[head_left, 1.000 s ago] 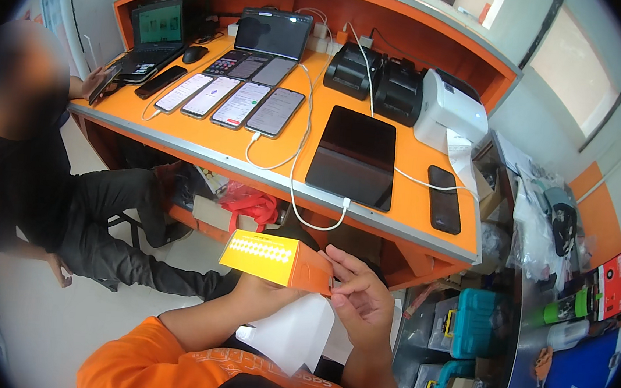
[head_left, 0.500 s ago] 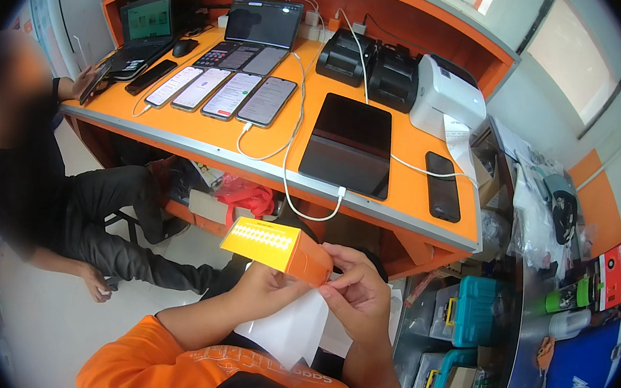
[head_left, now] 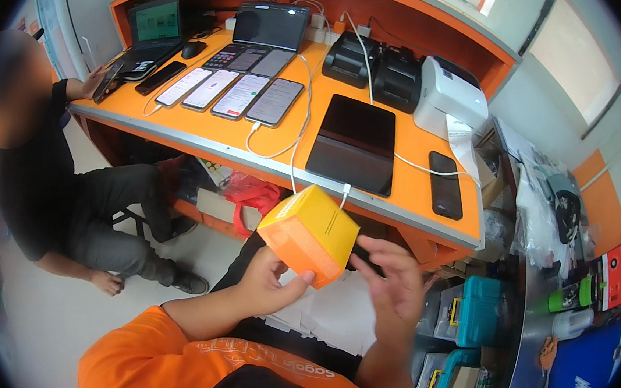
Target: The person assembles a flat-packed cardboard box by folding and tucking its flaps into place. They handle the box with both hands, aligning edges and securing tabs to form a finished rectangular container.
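A small yellow and orange cardboard box (head_left: 308, 232) is held up in front of me, tilted, with an orange side facing me and printing on its yellow faces. My left hand (head_left: 267, 282) grips it from the lower left, thumb on the orange side; the other fingers are mostly behind it. Beside the box's right edge is my right hand (head_left: 390, 278), its fingers apart and holding nothing. Whether a fingertip brushes the box, I cannot tell. White sheets of paper (head_left: 337, 311) lie across my lap below both hands.
On the orange desk (head_left: 213, 130) lie several phones, a black tablet (head_left: 353, 144), cables, laptops and a white printer (head_left: 448, 95). Another person (head_left: 39, 170) sits at the left, holding a phone. Teal-edged bins (head_left: 479, 311) stand at my right.
The box has turned in my left hand, bringing an orange side toward me and its yellow faces up. My right hand has come off it and spread its fingers to the right.
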A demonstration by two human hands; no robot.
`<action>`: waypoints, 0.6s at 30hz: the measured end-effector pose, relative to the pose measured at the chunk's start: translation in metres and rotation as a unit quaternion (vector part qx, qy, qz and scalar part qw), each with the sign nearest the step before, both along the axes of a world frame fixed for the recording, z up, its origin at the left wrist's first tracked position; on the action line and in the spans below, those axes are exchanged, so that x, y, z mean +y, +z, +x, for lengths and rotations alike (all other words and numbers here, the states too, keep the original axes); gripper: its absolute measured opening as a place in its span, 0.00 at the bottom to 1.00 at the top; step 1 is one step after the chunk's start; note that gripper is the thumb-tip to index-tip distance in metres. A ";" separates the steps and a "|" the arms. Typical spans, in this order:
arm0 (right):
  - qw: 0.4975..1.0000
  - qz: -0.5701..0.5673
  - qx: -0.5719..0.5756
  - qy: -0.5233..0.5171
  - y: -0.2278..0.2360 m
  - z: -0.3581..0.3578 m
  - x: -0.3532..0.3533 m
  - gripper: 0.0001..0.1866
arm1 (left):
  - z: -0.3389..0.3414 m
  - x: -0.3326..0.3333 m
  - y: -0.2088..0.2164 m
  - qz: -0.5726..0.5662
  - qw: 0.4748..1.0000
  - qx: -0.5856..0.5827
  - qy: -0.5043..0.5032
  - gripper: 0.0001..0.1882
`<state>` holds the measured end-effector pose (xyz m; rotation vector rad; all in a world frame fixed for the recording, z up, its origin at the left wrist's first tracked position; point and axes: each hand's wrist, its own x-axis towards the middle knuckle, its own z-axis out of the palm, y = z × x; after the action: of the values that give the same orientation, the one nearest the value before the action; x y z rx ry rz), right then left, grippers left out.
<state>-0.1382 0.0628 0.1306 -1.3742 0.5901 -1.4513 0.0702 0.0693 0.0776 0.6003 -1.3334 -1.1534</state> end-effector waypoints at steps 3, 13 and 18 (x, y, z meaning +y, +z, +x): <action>0.983 -0.183 -0.022 -0.023 0.044 -0.021 0.029 0.11 | 0.002 -0.003 -0.003 -0.035 0.999 0.018 0.014 0.20; 0.877 -0.300 -0.296 0.232 0.119 -0.022 0.070 0.04 | -0.009 -0.007 0.003 -0.050 0.998 0.014 0.024 0.19; 0.852 -0.367 -0.323 0.186 0.122 -0.014 0.071 0.06 | -0.020 -0.007 0.002 -0.022 0.999 0.035 -0.010 0.19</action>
<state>-0.1524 0.1342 0.2525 -1.3125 -0.7089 -1.7414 0.0505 0.0621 0.0794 0.5117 -1.3048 -1.1489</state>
